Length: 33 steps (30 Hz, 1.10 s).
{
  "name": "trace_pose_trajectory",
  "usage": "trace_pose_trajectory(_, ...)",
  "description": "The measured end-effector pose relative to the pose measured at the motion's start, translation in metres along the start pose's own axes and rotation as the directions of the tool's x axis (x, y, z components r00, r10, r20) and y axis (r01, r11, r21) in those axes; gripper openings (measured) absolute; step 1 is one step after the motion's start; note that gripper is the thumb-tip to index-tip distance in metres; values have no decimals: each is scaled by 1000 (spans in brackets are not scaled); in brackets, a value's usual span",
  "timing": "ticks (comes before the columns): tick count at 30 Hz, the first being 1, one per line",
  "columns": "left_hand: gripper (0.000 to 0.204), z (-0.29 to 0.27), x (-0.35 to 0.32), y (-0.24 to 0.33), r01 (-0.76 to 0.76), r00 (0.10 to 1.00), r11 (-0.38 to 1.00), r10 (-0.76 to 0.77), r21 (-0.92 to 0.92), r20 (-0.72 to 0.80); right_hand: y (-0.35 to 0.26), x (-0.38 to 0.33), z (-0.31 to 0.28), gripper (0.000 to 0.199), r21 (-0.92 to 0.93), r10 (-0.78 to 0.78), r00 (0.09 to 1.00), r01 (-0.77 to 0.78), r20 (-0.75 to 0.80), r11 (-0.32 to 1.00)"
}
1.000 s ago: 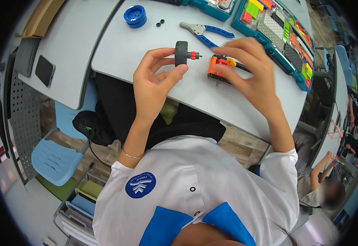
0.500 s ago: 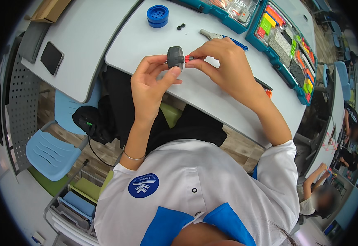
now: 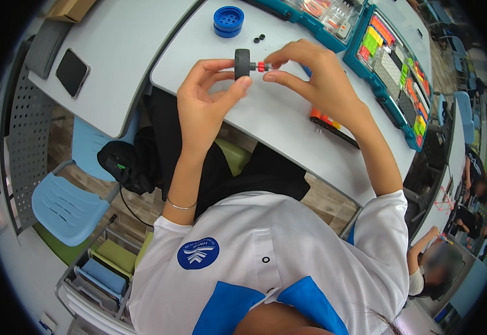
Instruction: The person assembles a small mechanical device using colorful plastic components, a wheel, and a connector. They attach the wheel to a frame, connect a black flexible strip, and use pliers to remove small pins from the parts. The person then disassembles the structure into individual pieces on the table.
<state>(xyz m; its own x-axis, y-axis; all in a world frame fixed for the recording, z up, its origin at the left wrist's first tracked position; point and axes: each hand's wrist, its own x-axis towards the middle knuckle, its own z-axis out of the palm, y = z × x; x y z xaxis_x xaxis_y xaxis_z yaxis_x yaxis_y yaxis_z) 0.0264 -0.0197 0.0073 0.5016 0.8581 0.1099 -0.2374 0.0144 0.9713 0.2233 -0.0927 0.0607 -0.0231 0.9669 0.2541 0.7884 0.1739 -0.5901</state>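
With my left hand I am holding, between thumb and fingers, a round black wheel, in the upper middle of the frame. A small red connector sits on its thin grey axle. My right hand's thumb and forefinger make a narrow gap around the axle's tip; whether they touch, I cannot tell.

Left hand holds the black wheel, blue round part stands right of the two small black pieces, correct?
No: the head view shows the blue round part left of the small black pieces; the left hand holds the black wheel.
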Motion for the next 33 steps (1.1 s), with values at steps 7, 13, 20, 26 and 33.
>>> trace_pose_trajectory(7, 31, 0, 16, -17, -116, 992, 886, 129, 448, 3, 0, -52, -50, 31, -194, 167, 972, -199, -168, 961)
trace_pose_trajectory(13, 35, 14, 14, -17, -225, 959, 564, 274, 795, 77, -5, -123, -73, 46, -158, 411, 907, -422, -96, 893)
trace_pose_trajectory(20, 51, 11, 19, -28, -378, 897, 439, 391, 815, 206, 2, -182, -48, 74, -134, 562, 808, -585, -177, 800)
trace_pose_trajectory(26, 61, 22, 5, -8, -464, 820, 505, 556, 727, 137, 7, -191, -41, 62, 19, 533, 795, -552, -288, 834)
trace_pose_trajectory(33, 47, 109, -4, 32, -731, 589, 632, 395, 256, 705, -25, -153, -50, 63, 268, 408, 871, -338, -274, 902)
